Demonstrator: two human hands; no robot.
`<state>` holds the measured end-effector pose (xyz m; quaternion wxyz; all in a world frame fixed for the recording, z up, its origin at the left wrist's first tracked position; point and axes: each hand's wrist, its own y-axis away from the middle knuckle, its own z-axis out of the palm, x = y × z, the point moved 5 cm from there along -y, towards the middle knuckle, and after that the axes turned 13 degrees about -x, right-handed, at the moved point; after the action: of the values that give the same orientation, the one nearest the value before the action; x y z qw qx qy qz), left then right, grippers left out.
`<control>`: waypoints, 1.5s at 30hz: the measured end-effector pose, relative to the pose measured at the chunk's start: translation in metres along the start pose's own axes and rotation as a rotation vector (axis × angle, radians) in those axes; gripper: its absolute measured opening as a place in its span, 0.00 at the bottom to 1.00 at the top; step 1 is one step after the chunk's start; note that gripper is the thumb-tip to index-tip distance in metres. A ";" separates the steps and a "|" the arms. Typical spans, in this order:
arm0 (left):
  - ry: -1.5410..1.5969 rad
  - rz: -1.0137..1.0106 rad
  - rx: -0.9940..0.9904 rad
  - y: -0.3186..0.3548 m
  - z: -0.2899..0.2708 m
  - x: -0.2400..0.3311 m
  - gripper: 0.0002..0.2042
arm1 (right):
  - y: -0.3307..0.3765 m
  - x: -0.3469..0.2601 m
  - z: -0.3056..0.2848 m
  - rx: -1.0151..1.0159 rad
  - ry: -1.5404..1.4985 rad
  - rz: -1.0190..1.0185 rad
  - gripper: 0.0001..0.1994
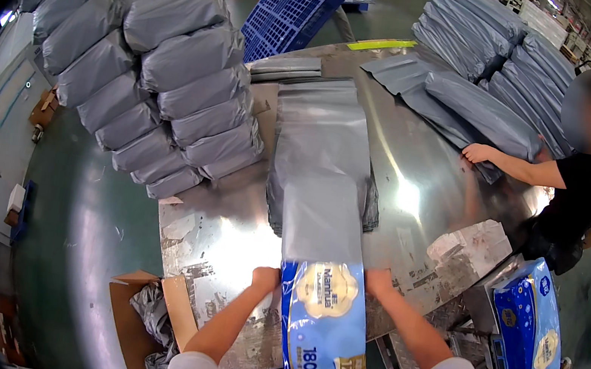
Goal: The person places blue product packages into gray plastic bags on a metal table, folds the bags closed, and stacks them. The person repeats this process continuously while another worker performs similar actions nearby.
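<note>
Blue package (324, 326): on the steel table (219, 238), near edge, far end entering the grey mailer bag (322, 211); bagging partly done. Left hand (266, 279) and right hand (378, 281): fingers gripping the bag mouth either side. Beyond: stacked filled bags (173, 82).

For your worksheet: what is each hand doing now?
Left hand: closed on the grey bag.
Right hand: gripping the grey bag over the blue pack.
</note>
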<state>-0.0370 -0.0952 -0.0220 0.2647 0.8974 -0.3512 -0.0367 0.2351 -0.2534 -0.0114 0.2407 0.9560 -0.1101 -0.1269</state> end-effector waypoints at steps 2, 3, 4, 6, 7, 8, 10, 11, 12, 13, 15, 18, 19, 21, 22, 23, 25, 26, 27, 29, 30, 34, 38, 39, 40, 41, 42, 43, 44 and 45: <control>-0.142 0.108 -0.202 0.071 0.033 0.031 0.07 | 0.072 -0.008 0.046 -0.064 0.002 -0.001 0.08; -0.078 0.121 -0.240 0.104 0.057 0.038 0.07 | 0.099 -0.008 0.080 -0.042 -0.076 -0.064 0.09; -0.087 0.120 -0.315 0.137 0.069 0.052 0.08 | 0.130 -0.014 0.104 -0.159 -0.076 -0.039 0.10; -0.050 0.220 -0.384 0.185 0.099 0.065 0.10 | 0.180 -0.029 0.130 -0.304 -0.183 -0.071 0.13; -0.026 0.188 -0.448 0.190 0.107 0.064 0.11 | 0.184 -0.031 0.133 -0.340 -0.178 -0.056 0.14; 0.001 0.152 -0.514 0.194 0.113 0.064 0.13 | 0.184 -0.033 0.135 -0.380 -0.171 -0.044 0.15; 0.206 -0.016 -0.607 0.185 0.110 0.060 0.21 | 0.161 -0.029 0.140 -0.464 -0.084 -0.030 0.16; 0.100 0.142 -0.588 0.171 0.094 0.063 0.25 | 0.144 -0.026 0.131 -0.548 -0.192 -0.167 0.16; 0.214 0.265 -0.586 0.151 0.088 0.057 0.23 | 0.135 -0.038 0.085 -0.567 -0.253 -0.320 0.18; 0.189 0.272 -0.659 0.122 0.096 0.045 0.20 | 0.099 -0.014 0.109 -0.659 -0.188 -0.255 0.18; 0.108 0.214 -0.605 0.091 0.065 0.023 0.16 | 0.090 -0.032 0.016 -0.483 -0.103 -0.148 0.14; 0.401 0.098 -0.312 0.097 0.023 0.032 0.20 | 0.094 0.018 0.031 -0.119 -0.618 0.051 0.16; 0.388 0.091 -0.386 0.116 0.042 0.025 0.22 | 0.111 0.018 0.056 -0.168 -0.722 0.027 0.17; 0.481 0.100 -0.531 0.153 0.076 0.007 0.25 | 0.131 0.025 0.101 -0.259 -1.020 -0.001 0.21; 0.593 0.109 -0.611 0.168 0.089 0.000 0.27 | 0.144 0.022 0.104 -0.271 -0.970 -0.050 0.21; 0.563 0.077 -0.609 0.177 0.087 0.000 0.26 | 0.150 0.020 0.106 -0.238 -0.966 0.008 0.21; 0.499 0.028 -0.610 0.195 0.079 0.015 0.25 | 0.159 0.010 0.099 -0.163 -1.043 0.078 0.21; 0.499 0.134 -0.437 0.192 0.064 0.032 0.22 | 0.158 -0.003 0.084 -0.128 -1.117 0.076 0.20; 0.495 0.243 -0.261 0.183 0.045 0.054 0.18 | 0.159 -0.010 0.077 -0.086 -1.190 0.076 0.19; 0.428 0.331 -0.121 0.162 0.008 0.110 0.12 | 0.144 -0.007 0.097 -0.096 -1.251 0.052 0.16; 0.509 0.423 -0.075 0.152 -0.007 0.139 0.10 | 0.137 -0.005 0.104 -0.104 -1.279 0.034 0.14; 0.545 0.661 0.105 0.100 0.007 0.205 0.08 | 0.130 -0.010 0.104 -0.131 -1.357 -0.039 0.10; 0.500 0.719 0.078 0.077 0.018 0.235 0.08 | 0.125 -0.014 0.114 -0.147 -1.423 -0.201 0.08; 0.492 0.709 0.009 0.077 0.020 0.238 0.08 | 0.129 -0.017 0.107 -0.147 -1.400 -0.215 0.08; 0.514 0.736 0.020 0.081 0.018 0.237 0.08 | 0.132 -0.021 0.100 -0.150 -1.374 -0.231 0.08; 0.538 0.762 0.027 0.087 0.021 0.231 0.08 | 0.129 -0.019 0.105 -0.171 -1.301 -0.173 0.09; 0.556 0.792 0.029 0.095 0.022 0.225 0.08 | 0.131 -0.016 0.107 -0.169 -1.314 -0.129 0.09; 0.544 0.808 0.053 0.105 0.023 0.213 0.08 | 0.132 -0.013 0.108 -0.171 -1.324 -0.086 0.09; 0.531 0.817 0.075 0.118 0.023 0.194 0.08 | 0.133 -0.012 0.111 -0.178 -1.337 -0.046 0.09; 0.556 0.662 0.029 0.128 0.036 0.162 0.08 | 0.130 -0.009 0.121 -0.163 -1.483 0.006 0.09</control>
<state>-0.0030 -0.2955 0.0307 0.3342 0.7157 -0.5360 0.2980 0.1709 -0.4152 -0.0494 0.1736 0.5983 -0.2366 -0.7456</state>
